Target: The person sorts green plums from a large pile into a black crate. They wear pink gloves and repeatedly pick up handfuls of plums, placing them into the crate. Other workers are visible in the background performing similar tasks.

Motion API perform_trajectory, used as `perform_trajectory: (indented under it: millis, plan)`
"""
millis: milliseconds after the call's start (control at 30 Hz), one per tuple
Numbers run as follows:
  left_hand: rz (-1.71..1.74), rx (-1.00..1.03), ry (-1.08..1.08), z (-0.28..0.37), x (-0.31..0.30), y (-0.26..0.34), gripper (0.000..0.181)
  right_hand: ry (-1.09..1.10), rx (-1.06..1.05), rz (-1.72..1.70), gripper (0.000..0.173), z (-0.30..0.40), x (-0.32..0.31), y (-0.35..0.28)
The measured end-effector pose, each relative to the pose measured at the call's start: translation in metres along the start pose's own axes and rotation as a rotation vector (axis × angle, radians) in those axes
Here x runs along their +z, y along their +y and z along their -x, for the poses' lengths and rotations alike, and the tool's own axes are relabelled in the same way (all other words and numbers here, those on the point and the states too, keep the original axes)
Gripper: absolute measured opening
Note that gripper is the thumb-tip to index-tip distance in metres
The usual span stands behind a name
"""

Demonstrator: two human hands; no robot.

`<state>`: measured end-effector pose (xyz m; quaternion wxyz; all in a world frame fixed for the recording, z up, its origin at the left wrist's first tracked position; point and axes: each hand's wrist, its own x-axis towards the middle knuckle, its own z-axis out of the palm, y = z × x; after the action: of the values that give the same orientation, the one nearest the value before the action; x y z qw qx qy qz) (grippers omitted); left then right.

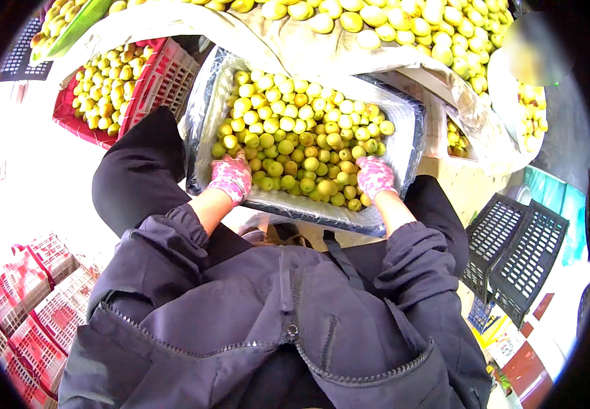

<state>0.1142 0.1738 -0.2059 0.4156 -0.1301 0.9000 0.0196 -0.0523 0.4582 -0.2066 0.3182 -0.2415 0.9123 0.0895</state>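
Note:
In front of me sits a dark crate [295,204] lined with clear plastic and pale padding, between my knees. It holds many small round yellow-green fruits [295,148], some tinged brown, which look like jujubes. My left hand [231,176], in a pink-and-white patterned glove, reaches into the crate's near left part against the fruits. On the near right side, my right hand [375,176], gloved the same way, is pushed down among the fruits near the wall. The fingertips of both hands are largely hidden, so whether either grips a fruit is unclear.
Beyond the crate, a cloth-covered surface [254,25] bears a large heap of the fruits [407,20]. A red-lined crate of fruits [111,87] stands at left. Stacked red-and-white crates [44,307] lie lower left; black perforated crates [525,255] stand at right.

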Motion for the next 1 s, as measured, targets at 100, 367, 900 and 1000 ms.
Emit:
perform_trajectory:
  millis: [100, 367, 900, 1000]
  plan:
    - [-0.144, 0.108, -0.129, 0.014, -0.017, -0.006, 0.039, 0.027, 0.059, -0.137, 0.038, -0.001, -0.024, -0.002]
    - [0.192, 0.392, 0.324, 0.041, -0.114, -0.081, 0.019, 0.347, -0.432, -0.329, 0.038, -0.058, -0.058, -0.129]
    - [0.831, 0.362, 1.161, 0.028, -0.241, -0.103, 0.023, 0.227, -0.397, -0.002, 0.035, -0.106, -0.025, -0.079]
    - [0.77, 0.394, 1.206, 0.017, -0.246, -0.098, 0.038, -0.124, -0.464, 0.275, 0.036, -0.044, -0.107, -0.081]
